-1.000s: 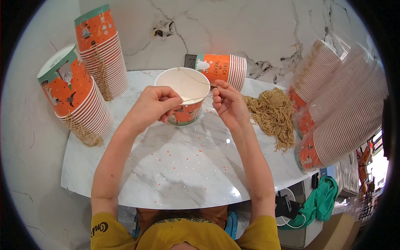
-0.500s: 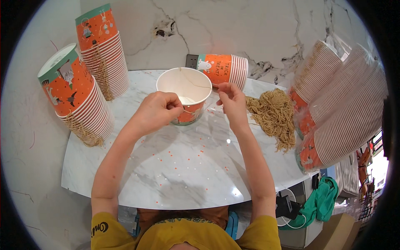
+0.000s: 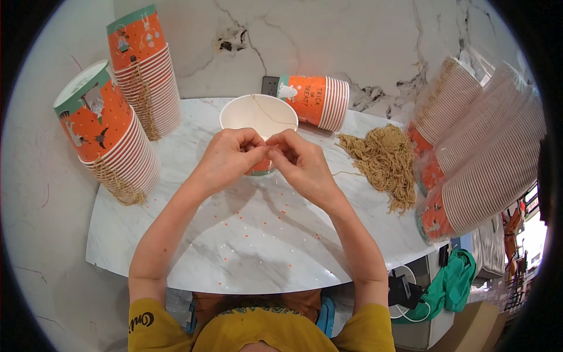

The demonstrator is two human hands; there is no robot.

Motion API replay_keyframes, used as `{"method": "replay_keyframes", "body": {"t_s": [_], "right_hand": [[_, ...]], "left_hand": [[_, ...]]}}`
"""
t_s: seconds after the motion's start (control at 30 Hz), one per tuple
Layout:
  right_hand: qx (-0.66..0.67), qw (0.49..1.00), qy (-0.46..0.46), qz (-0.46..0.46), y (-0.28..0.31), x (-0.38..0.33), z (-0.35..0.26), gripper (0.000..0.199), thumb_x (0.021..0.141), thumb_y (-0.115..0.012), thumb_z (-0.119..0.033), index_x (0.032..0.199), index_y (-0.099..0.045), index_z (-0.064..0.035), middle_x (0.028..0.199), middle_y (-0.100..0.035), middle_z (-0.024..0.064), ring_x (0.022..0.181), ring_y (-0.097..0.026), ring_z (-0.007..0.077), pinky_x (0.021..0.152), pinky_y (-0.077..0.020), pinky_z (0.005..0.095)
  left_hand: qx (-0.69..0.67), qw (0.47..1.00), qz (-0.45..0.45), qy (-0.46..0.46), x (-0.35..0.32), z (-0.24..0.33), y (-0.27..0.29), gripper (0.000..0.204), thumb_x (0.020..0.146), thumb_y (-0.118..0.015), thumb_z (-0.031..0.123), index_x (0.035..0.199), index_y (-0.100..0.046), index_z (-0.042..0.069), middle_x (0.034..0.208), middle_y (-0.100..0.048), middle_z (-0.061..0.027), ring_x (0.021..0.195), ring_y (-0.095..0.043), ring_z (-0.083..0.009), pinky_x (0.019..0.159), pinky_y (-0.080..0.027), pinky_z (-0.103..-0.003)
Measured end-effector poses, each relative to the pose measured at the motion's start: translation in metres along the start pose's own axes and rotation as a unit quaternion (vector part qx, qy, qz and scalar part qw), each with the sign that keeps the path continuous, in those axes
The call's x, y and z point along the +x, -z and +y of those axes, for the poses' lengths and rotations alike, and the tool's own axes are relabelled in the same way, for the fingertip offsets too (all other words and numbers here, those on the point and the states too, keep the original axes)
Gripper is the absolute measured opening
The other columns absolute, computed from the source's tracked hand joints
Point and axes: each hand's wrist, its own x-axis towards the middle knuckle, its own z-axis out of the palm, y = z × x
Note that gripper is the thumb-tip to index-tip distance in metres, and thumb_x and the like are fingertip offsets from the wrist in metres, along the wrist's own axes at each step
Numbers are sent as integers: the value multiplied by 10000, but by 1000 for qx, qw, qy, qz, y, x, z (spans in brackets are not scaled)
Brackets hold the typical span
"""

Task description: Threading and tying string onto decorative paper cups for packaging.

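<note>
An upright white-lined paper cup [image 3: 258,119] stands mouth-up on the marble counter [image 3: 246,234], a thin twine strand [image 3: 271,115] draped across its rim. The left hand [image 3: 227,158] and right hand [image 3: 299,161] meet at its near side, fingertips pinching the twine. Right of the cup lies a twine heap [image 3: 381,161]; behind it, a sideways orange cup stack [image 3: 314,101]; left, two leaning orange-and-teal stacks [image 3: 126,123].

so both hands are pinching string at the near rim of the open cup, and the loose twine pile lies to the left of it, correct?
Not quite. The head view shows the twine pile right of the cup, not left. Both the left hand and right hand do pinch string at its near rim.
</note>
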Motion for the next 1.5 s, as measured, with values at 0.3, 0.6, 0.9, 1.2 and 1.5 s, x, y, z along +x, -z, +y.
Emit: {"method": "replay_keyframes", "body": {"t_s": [0.3, 0.6, 0.9, 1.2, 1.5], "right_hand": [[-22, 1000, -11, 3, 2, 3, 13, 150, 904, -654, -111, 969, -635, 23, 827, -715, 125, 679, -650, 192, 634, -512, 343], [-59, 998, 27, -1, -10, -2, 16, 123, 923, -680, -84, 943, -636, 30, 736, -677, 31, 618, -574, 64, 545, -459, 267], [-178, 982, -35, 50, -17, -2, 31, 122, 811, -633, -101, 858, -613, 9, 697, -658, 107, 610, -622, 200, 608, -501, 337], [-136, 984, -71, 87, -24, -3, 28, 139, 820, -636, -101, 860, -621, 30, 711, -662, 92, 647, -624, 163, 636, -509, 325], [-93, 988, -85, 84, -27, -1, 30, 120, 819, -629, -87, 849, -611, 27, 708, -641, 60, 637, -589, 123, 608, -488, 303]], "left_hand": [[82, 996, -27, 8, 3, -3, 14, 153, 910, -657, 137, 864, -677, -8, 733, -641, -5, 624, -559, -58, 542, -464, -228], [75, 996, -36, 37, 6, -8, 10, 158, 906, -638, 129, 875, -685, -19, 744, -667, -29, 632, -579, -73, 544, -480, -238], [260, 945, 108, -168, 2, 1, 21, 104, 852, -680, 101, 906, -661, 14, 881, -666, -31, 785, -621, -155, 656, -497, -307], [373, 887, 89, -256, 8, -21, 13, 108, 811, -667, 103, 913, -663, 68, 911, -637, -31, 928, -587, -214, 840, -380, -360], [377, 884, 88, -261, 7, -20, 12, 84, 813, -658, 92, 891, -666, 60, 873, -629, -37, 922, -590, -212, 865, -390, -360]]}}
